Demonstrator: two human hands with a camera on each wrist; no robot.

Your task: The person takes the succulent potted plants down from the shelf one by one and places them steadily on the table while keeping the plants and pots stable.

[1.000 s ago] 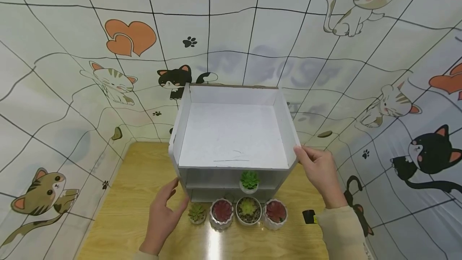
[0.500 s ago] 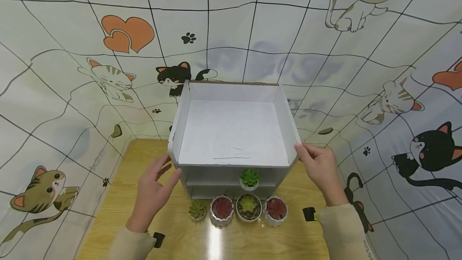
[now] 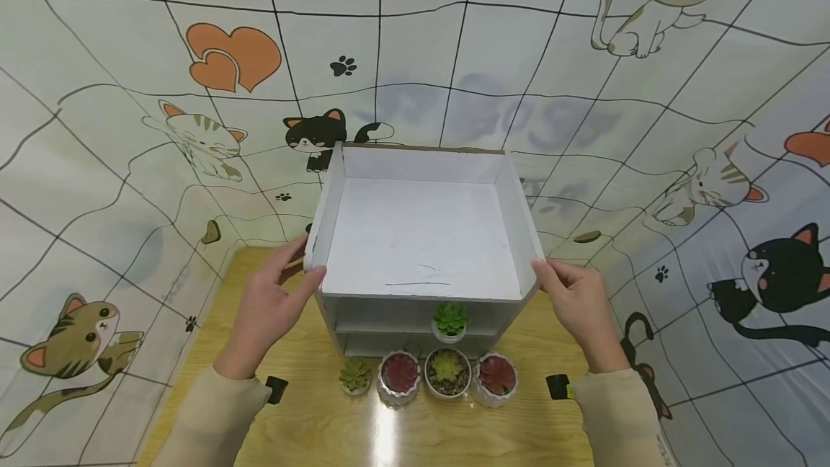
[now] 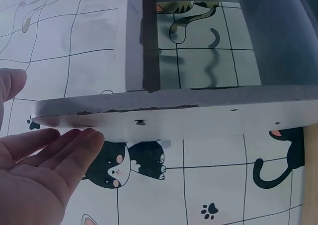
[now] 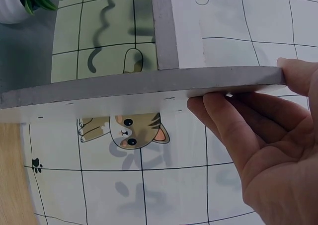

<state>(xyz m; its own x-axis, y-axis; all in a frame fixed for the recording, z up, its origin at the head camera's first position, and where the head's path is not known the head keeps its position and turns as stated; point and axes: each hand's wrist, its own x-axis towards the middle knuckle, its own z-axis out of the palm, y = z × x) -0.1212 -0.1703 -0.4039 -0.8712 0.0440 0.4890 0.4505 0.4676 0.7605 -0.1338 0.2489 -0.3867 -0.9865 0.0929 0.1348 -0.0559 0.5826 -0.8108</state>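
A white two-tier shelf (image 3: 415, 236) with raised sides stands on the wooden table. At its right side my right hand (image 3: 577, 308) pinches the panel's front edge; in the right wrist view, its thumb is on the edge and its fingers (image 5: 226, 118) are against the outer face. My left hand (image 3: 269, 312) is at the left side panel (image 4: 198, 118), fingertips touching the outer face. The left thumb (image 4: 15, 82) stands apart from the edge. Inside the lower compartment sits a green succulent (image 3: 449, 319) in a white pot.
Before the shelf, potted succulents form a row: a small green one (image 3: 355, 376), a dark red one (image 3: 399, 375), a yellow-green one (image 3: 447, 372) and another red one (image 3: 496, 377). Cat-patterned sheeting (image 3: 415, 56) surrounds the wooden table (image 3: 519, 438).
My left hand has moved up along the shelf's left side, from its lower front corner to the upper panel. The right hand keeps its grip; shelf and plants stay put.
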